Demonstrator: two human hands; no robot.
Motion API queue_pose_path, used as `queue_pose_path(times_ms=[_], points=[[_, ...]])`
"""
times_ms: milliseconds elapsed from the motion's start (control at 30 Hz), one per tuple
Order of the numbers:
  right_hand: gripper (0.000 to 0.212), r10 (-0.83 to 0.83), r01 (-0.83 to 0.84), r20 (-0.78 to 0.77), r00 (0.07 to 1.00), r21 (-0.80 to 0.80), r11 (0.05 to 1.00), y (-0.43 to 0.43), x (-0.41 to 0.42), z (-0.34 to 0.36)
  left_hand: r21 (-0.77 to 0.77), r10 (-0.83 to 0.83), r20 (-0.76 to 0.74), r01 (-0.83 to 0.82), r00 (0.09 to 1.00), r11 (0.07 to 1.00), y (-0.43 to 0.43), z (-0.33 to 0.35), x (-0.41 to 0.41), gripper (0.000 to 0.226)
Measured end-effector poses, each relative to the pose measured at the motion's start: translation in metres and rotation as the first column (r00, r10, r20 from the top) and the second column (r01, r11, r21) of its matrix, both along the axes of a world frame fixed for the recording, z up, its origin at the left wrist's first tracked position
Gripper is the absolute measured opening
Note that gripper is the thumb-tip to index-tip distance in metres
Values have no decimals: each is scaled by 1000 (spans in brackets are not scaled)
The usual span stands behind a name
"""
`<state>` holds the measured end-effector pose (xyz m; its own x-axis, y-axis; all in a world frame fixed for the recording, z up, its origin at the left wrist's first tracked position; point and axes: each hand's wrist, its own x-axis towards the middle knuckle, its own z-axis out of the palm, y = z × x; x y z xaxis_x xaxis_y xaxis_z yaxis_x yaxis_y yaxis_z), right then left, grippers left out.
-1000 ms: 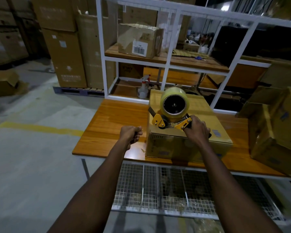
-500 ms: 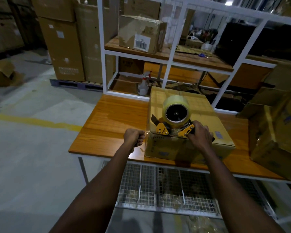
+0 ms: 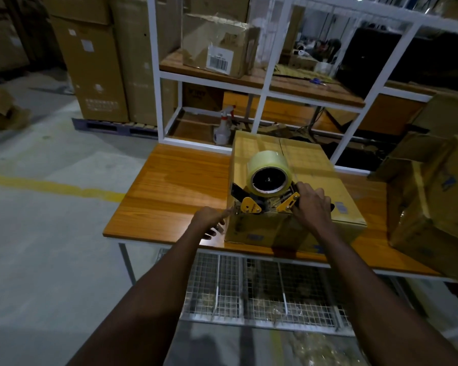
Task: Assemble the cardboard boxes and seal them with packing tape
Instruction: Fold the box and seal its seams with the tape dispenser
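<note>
Tape gun (image 3: 269, 180) on box (image 3: 311, 165), R hand (image 3: 311, 204) gripping

Both forearms are bare along all their visible length. The left hand (image 3: 208, 220) and right hand (image 3: 311, 207) are likewise bare, ungloved.

The brown cardboard box (image 3: 315, 165) is seen as matt paperboard, with a faint sheen on its top. The translucent yellowish tape roll (image 3: 269, 162) is shown smooth and glossy. The yellow and black tape dispenser (image 3: 250, 207) is built of painted metal plates. The orange-brown wooden tabletop (image 3: 169, 186) is finished grained and lightly varnished. The white shelf frame (image 3: 154, 62) is made of painted metal, the under-table rack (image 3: 262, 294) of bare wire mesh. The grey concrete floor (image 3: 37, 233) is left matt and rough.
</note>
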<state>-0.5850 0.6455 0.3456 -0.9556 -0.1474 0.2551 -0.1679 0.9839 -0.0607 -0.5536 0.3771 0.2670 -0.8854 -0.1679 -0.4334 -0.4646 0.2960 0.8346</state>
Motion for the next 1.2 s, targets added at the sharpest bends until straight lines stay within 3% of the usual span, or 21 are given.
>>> queue_pose_path(times_ms=[100, 200, 300, 400, 500, 767, 1000, 1100, 1200], points=[[39, -1, 1, 9, 1000, 6, 1000, 0, 1, 0, -123, 0, -154, -19, 988, 992, 1, -8, 7, 33], [37, 6, -6, 3, 1000, 6, 1000, 1, 1, 1, -42, 149, -285, -167, 947, 985, 13, -2, 9, 14], [37, 6, -6, 2, 1000, 3, 1000, 1, 2, 0, -68, 183, -457, -239, 871, 969, 22, 3, 14, 32], [39, 0, 0, 14, 1000, 2, 1000, 1, 2, -1, -181, 20, -544, -141, 839, 973, 31, 0, 27, 53], [43, -7, 8, 47, 999, -24, 1000, 1, 1, -3, -396, -177, -438, -12, 882, 918, 30, -17, 40, 66], [39, 17, -16, 17, 1000, -24, 1000, 3, 4, -4, -705, -398, -287, 89, 871, 704, 16, -12, 11, 78], [38, 32, -31, -19, 999, 24, 999, 7, 2, -7, -815, -422, -161, 121, 892, 567, 10, -16, -4, 111], [37, 28, -26, -40, 999, 37, 999, 20, 3, -7, -850, -429, -155, 102, 890, 517, 13, -10, 0, 95], [40, -4, 5, -30, 1000, 41, 999, 48, 1, -6, -833, -407, -174, 86, 897, 546, 17, -4, 6, 88]])
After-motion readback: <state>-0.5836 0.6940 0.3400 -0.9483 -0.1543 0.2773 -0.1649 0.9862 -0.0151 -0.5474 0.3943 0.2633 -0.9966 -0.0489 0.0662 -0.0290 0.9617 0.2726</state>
